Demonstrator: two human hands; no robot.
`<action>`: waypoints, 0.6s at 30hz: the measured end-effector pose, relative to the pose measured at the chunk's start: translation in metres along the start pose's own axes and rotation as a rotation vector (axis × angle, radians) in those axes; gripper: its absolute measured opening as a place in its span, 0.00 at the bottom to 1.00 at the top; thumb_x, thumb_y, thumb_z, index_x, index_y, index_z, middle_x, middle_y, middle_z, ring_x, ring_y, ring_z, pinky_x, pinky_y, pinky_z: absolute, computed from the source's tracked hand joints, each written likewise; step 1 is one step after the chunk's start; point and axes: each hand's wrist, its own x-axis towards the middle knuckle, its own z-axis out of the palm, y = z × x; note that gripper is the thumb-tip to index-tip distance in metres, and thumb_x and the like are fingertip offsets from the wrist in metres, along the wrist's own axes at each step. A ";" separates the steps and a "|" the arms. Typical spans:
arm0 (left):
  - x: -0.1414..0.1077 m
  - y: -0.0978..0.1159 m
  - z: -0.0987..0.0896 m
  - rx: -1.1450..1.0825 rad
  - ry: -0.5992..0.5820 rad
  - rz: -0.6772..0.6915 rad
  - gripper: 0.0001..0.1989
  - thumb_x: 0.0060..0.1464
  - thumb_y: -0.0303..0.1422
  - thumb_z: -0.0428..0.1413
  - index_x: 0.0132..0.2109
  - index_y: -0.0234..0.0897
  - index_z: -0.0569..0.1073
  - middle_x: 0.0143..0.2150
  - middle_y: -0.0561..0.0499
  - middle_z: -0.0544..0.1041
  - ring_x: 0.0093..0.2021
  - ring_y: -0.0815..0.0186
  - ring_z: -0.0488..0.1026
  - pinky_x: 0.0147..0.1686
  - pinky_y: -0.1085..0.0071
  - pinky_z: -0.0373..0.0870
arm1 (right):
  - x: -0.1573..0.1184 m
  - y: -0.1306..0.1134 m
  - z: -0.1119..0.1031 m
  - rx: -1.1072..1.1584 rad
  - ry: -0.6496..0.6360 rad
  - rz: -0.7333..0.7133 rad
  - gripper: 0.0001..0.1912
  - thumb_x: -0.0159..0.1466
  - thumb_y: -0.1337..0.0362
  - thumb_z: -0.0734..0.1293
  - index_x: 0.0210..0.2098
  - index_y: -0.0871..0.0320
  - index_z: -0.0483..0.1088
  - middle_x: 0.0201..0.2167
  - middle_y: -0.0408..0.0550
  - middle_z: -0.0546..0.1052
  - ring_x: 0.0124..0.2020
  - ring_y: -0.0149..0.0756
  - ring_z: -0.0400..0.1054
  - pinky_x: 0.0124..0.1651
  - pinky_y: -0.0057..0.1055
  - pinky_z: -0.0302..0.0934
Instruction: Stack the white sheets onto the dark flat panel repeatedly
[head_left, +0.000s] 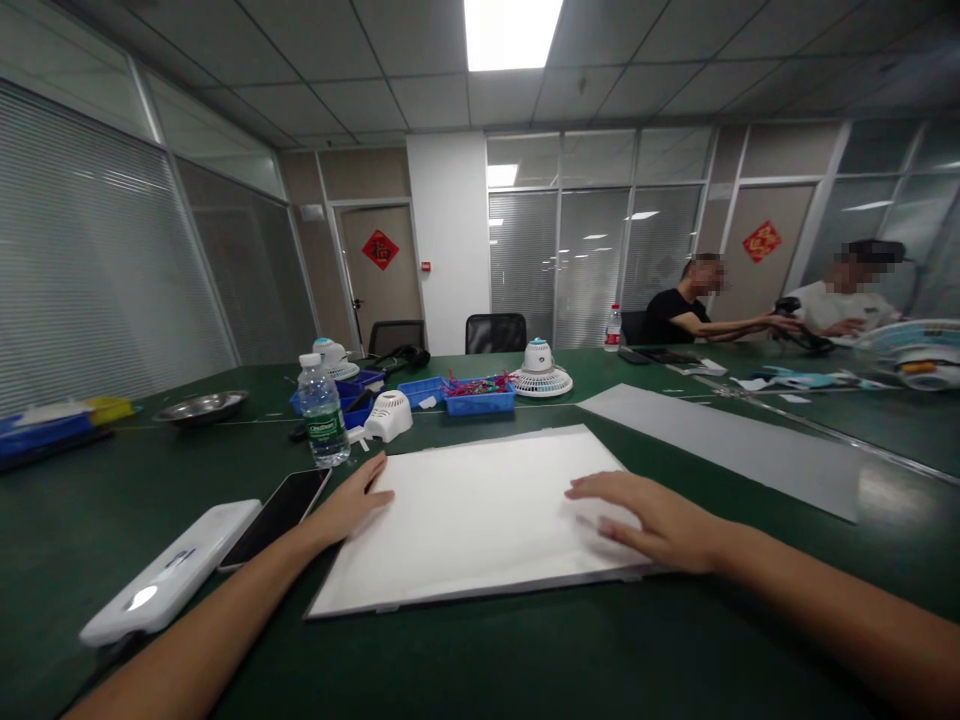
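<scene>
Glass partitions (pixel 585 250) back the room under a bright ceiling light (pixel 514 35). Below them spreads a dark green counter (pixel 487 650), with two people (pixel 679 310) at the right of its far edge. One long grey sheet (pixel 727 445) lies slantwise toward the right edge, apart from the white panel (pixel 480 520), which lies flat and central toward the near edge, presumably for easy reach from both sides. At the panel's left edge, the left hand (pixel 352 508) rests with thumb and fingers parted, grasping nothing; over the right edge, the right hand (pixel 652 515) is loosely spread and free, its contact hard to tell. Toward the far edge, a blue tray (pixel 480 402) keeps small coloured pieces (pixel 476 384) together. Left of the panel, a bottle (pixel 324 425) stands upright, and a phone (pixel 277 515) lies beside a white device (pixel 176 570), perhaps set aside to leave working space.
</scene>
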 end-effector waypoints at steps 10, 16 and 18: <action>-0.014 0.014 -0.005 0.276 -0.104 0.072 0.42 0.48 0.30 0.48 0.71 0.29 0.53 0.74 0.45 0.50 0.73 0.57 0.44 0.71 0.57 0.41 | -0.097 0.204 -0.021 -0.374 0.141 0.812 0.32 0.66 0.48 0.58 0.58 0.67 0.69 0.57 0.68 0.72 0.56 0.57 0.68 0.56 0.48 0.62; -0.014 0.010 0.000 0.465 -0.100 0.131 0.33 0.56 0.38 0.46 0.68 0.31 0.62 0.73 0.44 0.52 0.73 0.54 0.44 0.70 0.54 0.42 | -0.095 0.191 -0.028 -0.453 0.075 0.865 0.20 0.67 0.58 0.56 0.38 0.64 0.76 0.39 0.68 0.79 0.38 0.55 0.75 0.38 0.45 0.63; -0.014 0.010 0.001 0.498 -0.091 0.136 0.34 0.58 0.42 0.46 0.68 0.30 0.62 0.73 0.42 0.52 0.73 0.54 0.44 0.70 0.53 0.43 | -0.084 0.178 -0.027 -0.518 0.100 0.886 0.19 0.67 0.62 0.55 0.36 0.64 0.74 0.36 0.70 0.78 0.35 0.56 0.74 0.35 0.45 0.61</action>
